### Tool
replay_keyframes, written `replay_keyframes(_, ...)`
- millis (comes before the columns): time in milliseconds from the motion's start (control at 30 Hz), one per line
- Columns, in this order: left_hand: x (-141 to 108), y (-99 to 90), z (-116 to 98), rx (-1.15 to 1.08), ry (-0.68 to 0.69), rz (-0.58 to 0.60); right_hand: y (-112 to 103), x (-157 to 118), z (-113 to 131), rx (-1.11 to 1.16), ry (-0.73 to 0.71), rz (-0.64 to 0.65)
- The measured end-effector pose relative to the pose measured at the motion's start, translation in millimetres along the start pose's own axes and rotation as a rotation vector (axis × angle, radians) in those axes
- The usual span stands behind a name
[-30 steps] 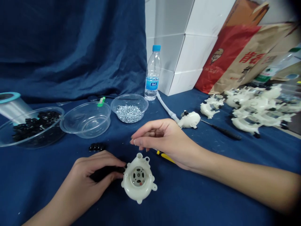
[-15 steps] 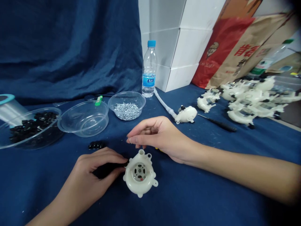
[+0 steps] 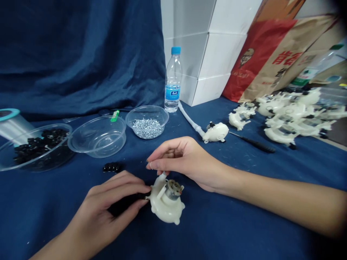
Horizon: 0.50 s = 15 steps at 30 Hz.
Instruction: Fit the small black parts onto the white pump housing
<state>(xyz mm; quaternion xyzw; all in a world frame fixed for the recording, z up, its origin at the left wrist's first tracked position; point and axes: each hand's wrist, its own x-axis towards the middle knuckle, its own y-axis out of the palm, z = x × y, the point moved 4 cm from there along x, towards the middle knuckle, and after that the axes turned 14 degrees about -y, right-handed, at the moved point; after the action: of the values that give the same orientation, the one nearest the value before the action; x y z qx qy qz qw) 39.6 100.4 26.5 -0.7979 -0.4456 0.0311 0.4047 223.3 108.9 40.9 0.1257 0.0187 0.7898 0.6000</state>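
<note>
Between the thumb and fingers of my left hand is the edge of a white plastic pump housing. A round metal motor sticks up from the housing, which is tilted so the motor leans to the right. My right hand hovers just beyond the housing's spout, thumb and fingertips drawn together. Whatever it may pinch is too small to make out. A short row of small black parts lies beyond my left hand.
Clear bowls at the back left include one of black parts, a bare one and one of screws. A water bottle, another housing with a tube, a screwdriver and piled housings stand or lie farther right.
The housing has turned over in my left hand, from its motor end facing me to a tilted side view, and shifted slightly right. My right hand has barely moved.
</note>
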Motion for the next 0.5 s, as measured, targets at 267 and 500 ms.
replay_keyframes(267,-3.9,1.0,-8.6,0.129,0.128,-0.010,1.6,-2.4,-4.4,0.032,0.082,0.038)
replay_keyframes(500,-6.1,-0.5,-16.1,0.168,0.179,-0.058,4.9,-6.0,-8.0,0.089,0.148,0.114)
